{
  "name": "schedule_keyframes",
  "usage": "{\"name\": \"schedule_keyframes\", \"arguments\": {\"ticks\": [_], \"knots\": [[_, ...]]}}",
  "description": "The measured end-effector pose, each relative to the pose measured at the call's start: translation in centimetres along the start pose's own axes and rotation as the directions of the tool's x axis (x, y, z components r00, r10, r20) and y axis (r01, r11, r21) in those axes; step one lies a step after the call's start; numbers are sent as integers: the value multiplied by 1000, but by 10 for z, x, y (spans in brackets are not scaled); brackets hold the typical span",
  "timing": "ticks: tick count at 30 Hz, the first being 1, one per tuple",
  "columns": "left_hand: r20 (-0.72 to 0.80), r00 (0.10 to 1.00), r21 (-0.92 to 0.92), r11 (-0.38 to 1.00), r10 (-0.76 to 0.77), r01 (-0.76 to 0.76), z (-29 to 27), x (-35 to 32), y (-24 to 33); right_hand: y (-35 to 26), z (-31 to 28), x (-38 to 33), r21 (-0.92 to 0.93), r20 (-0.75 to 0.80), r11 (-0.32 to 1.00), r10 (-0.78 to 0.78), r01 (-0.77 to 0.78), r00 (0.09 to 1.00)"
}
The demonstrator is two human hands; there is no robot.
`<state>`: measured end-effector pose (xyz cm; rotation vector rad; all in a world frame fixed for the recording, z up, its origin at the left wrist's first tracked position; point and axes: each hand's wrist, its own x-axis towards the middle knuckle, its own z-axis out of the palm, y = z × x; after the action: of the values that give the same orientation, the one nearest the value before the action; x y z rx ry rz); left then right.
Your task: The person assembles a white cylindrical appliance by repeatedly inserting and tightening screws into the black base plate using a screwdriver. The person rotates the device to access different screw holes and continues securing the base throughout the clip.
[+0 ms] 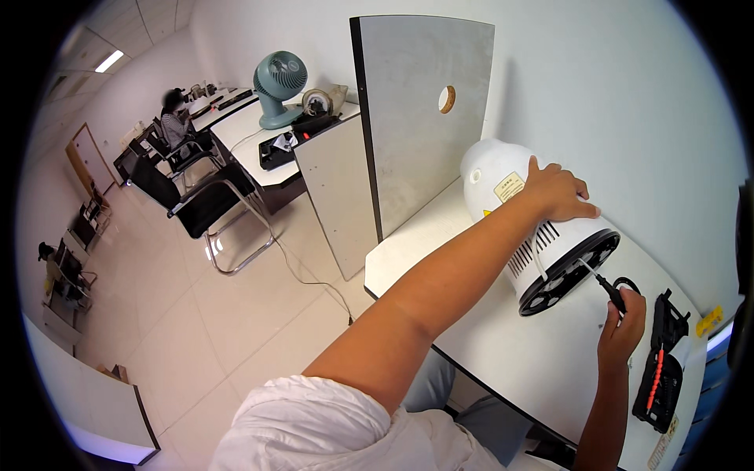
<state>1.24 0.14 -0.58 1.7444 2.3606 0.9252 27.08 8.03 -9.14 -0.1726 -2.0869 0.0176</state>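
A white rounded appliance (503,184) lies on its side on the white desk (487,330), its black round base (569,271) facing me. My left hand (559,192) rests flat on top of the appliance's body. My right hand (624,322) grips a small black screwdriver (606,286), whose thin shaft points up-left at the black base. A white cord runs along the vented side of the appliance.
An open black bit case (664,361) with a red tool lies right of my right hand. A grey divider panel (420,110) with a round hole stands behind the appliance. Farther left are another desk with a teal fan (279,86), black chairs and a seated person (174,118).
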Motion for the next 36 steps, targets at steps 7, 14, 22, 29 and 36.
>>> {"name": "schedule_keyframes", "arguments": {"ticks": [7,14,22,29,36], "knots": [[-2,1000,-5,1000,-5,5,-2,-4,-1,-2,-8,8,-170,119,972,-144,163,982],[-27,1000,24,1000,-8,9,-1,-7,2,-32,-15,3,311,576,560,532,-768,621],[-14,999,69,997,32,-31,5,6,-6,-48,-25,25,174,437,718,557,-674,706],[-30,999,59,998,30,-28,1,7,-6,-38,-19,20,-61,44,993,106,-103,993],[-24,999,14,1000,-26,26,6,7,6,-24,-13,13,-209,-133,952,-253,222,958]]}}
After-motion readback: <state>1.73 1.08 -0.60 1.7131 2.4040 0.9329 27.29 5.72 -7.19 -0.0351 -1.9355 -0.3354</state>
